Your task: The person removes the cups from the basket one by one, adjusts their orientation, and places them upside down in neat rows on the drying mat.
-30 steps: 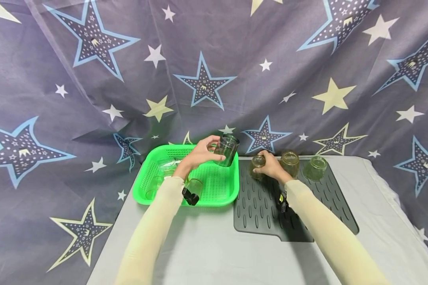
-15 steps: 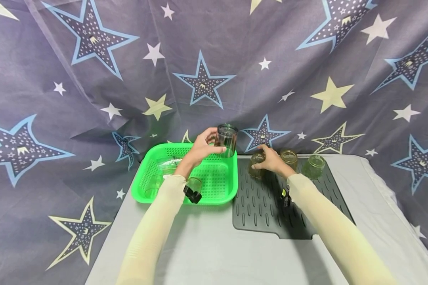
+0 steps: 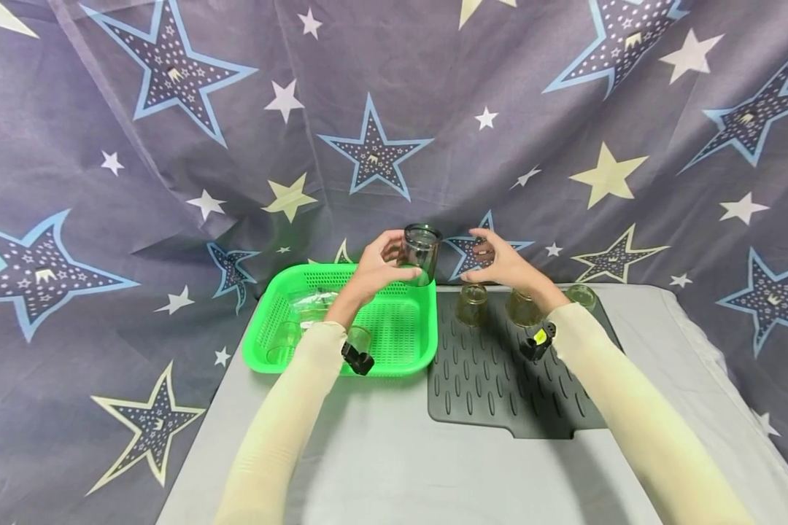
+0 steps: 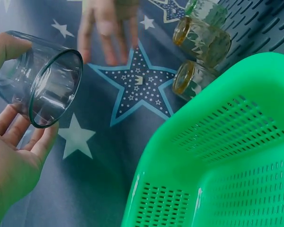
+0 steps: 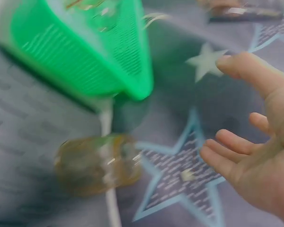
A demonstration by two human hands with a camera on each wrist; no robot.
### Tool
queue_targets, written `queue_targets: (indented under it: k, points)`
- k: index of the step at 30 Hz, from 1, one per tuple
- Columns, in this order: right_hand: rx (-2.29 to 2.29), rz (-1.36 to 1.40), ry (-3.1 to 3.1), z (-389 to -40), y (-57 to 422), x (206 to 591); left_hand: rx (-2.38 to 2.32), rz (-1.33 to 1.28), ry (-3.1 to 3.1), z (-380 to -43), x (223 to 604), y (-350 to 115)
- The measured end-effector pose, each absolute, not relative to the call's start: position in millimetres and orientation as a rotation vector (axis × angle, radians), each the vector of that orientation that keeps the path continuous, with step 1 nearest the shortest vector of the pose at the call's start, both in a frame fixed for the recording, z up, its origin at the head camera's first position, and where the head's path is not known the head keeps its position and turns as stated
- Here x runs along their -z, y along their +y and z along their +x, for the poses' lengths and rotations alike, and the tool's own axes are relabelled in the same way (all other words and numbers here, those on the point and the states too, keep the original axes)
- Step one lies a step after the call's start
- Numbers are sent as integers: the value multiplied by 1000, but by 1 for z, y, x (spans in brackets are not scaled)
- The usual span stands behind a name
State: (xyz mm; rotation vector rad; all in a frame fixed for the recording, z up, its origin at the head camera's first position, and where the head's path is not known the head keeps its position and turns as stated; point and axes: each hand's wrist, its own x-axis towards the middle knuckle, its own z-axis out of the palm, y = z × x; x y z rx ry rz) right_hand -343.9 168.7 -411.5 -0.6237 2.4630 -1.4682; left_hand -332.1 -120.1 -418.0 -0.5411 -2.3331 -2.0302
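Observation:
My left hand (image 3: 371, 270) grips a smoky grey drinking glass (image 3: 420, 251), thumb on one side and fingers on the other, above the back right corner of the green basket (image 3: 428, 343). In the left wrist view the glass's round rim (image 4: 80, 71) faces away from the palm. My right hand (image 3: 502, 262) is raised, fingers spread and holding nothing, just right of that glass. Below it a small amber glass (image 3: 472, 306) stands on the dark ribbed mat (image 3: 486, 394). A second amber glass (image 3: 524, 310) and a green glass (image 3: 581, 295), partly hidden by my right arm, stand beside it.
Inside the basket are a few clear glasses (image 3: 287, 335) and something see-through at the back. Basket and mat sit side by side on a white-covered table (image 3: 394, 452). A star-patterned curtain (image 3: 374, 65) hangs close behind them.
My right hand has let go of the small amber glass and risen above it. My left hand has lifted the grey glass slightly and brought it more upright.

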Motion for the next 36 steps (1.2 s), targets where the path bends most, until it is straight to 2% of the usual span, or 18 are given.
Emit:
queue_targets:
  k: [6, 11, 22, 36]
  points:
    - [1549, -707, 2386, -334, 157, 378, 1961, -571, -2358, -331, 417, -116]
    - [1616, -766, 2324, -326, 149, 365, 1907, -615, -2368, -330, 417, -112]
    - [1605, -819, 2381, -316, 132, 362, 1718, -760, -2410, -324, 410, -100]
    - [1563, -911, 2464, -309, 126, 372, 1531, -825, -2475, -320, 408, -94]
